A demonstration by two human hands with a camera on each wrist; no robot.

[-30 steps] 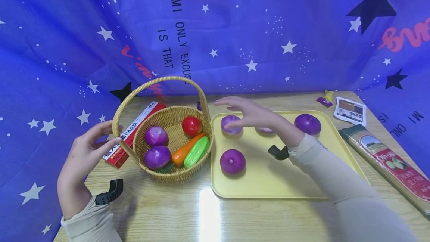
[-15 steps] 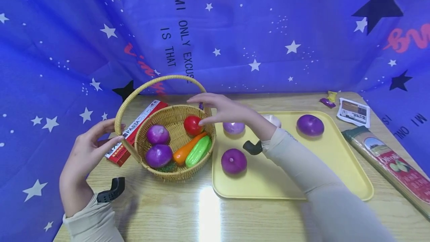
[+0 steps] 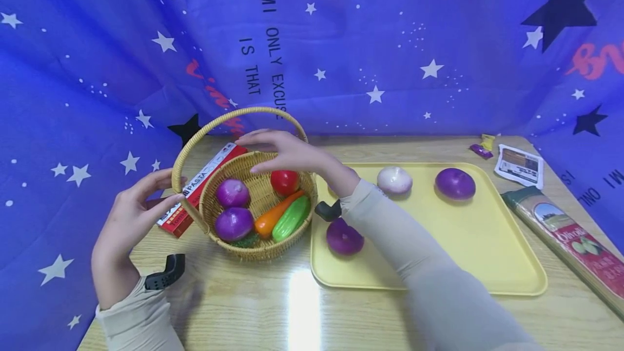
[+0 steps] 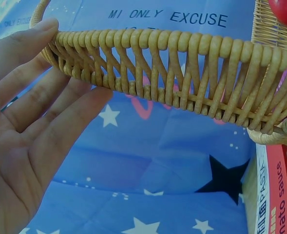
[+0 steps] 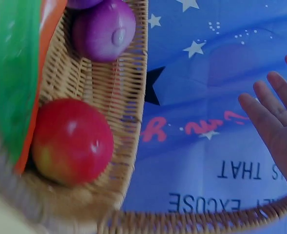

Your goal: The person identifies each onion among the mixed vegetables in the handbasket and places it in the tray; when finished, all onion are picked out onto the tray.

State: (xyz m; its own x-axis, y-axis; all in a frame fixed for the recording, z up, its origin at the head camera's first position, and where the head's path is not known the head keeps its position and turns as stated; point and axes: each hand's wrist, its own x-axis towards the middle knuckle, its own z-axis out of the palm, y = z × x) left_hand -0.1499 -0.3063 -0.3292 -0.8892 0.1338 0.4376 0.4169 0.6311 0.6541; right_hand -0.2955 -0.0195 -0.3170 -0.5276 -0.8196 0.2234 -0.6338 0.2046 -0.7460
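My left hand pinches the left side of the wicker basket's handle; in the left wrist view its thumb lies on one edge, with fingers against the other. My right hand hovers above the back of the basket, fingers extended and nothing held. Inside the basket lie two purple onions, one in front and one behind, an orange carrot, a green cucumber-like vegetable and a red, apple-like fruit. The right hand partly hides the basket's back.
A yellow tray to the right bears a purple onion, a pale one and a dark purple one. A red pasta box lies behind the basket. An Olivoila packet and small wrapped sweets sit farther right.
My right hand has moved left from above the tray to above the basket, uncovering the pale onion on the tray. The left hand keeps its hold on the handle. The view has shifted slightly.
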